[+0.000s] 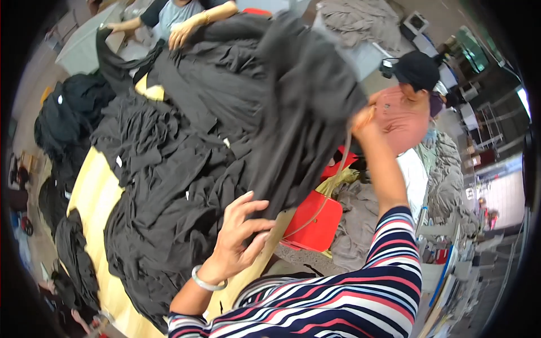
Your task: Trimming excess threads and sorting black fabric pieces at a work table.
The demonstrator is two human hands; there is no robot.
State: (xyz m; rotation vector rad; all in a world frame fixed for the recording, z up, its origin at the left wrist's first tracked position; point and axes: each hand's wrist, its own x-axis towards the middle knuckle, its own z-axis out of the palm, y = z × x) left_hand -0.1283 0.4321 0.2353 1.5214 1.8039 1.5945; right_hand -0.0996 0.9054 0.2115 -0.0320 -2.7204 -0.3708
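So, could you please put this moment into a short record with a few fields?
setting: wooden table heaped with black garments
left hand: grips the lower edge of a black garment
right hand: raised, holds the same garment up high
beside the table: red bin, grey fabric
others: a person's hands on the pile at the far end; a person in a black cap to the right

Red bin (313, 224) sits on floor beside wooden table (96, 194). Grey cloth heap (358, 217) lies right of bin. Person in pink shirt (401, 115), black cap, bends nearby. Another person (179, 12) leans over far table end.
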